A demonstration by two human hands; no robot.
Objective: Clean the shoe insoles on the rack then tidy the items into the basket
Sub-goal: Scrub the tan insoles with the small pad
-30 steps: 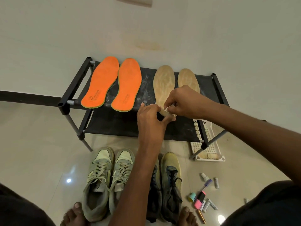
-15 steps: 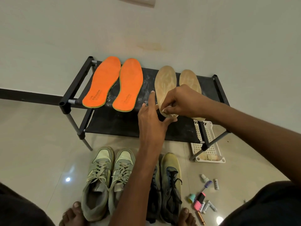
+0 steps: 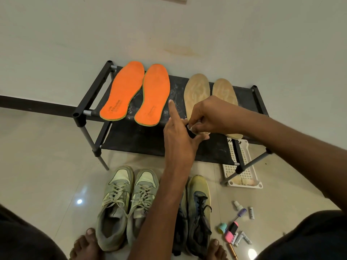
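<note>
Two orange insoles [image 3: 122, 92] [image 3: 153, 94] lie on the left of the black rack's [image 3: 90, 102] top shelf. Two tan insoles [image 3: 196, 91] [image 3: 223, 91] lie on the right. My right hand [image 3: 212, 117] is curled over the heel of the left tan insole and pinches a small white piece [image 3: 194, 126]; what it is I cannot tell. My left hand [image 3: 180, 136] is beside it, index finger straight up, thumb stretched out under that heel. The white basket [image 3: 244, 173] sits on the floor under the rack's right end.
Two pale green sneakers [image 3: 116, 207] [image 3: 142, 203] and a dark yellow-toed pair [image 3: 199, 212] stand on the floor in front of the rack. Several small bottles, tubes and a pink item [image 3: 231, 233] lie scattered at the lower right. A wall is right behind the rack.
My left index finger has straightened and lifted. My right hand has slid slightly back along the left tan insole's heel, still pinching the white piece.
</note>
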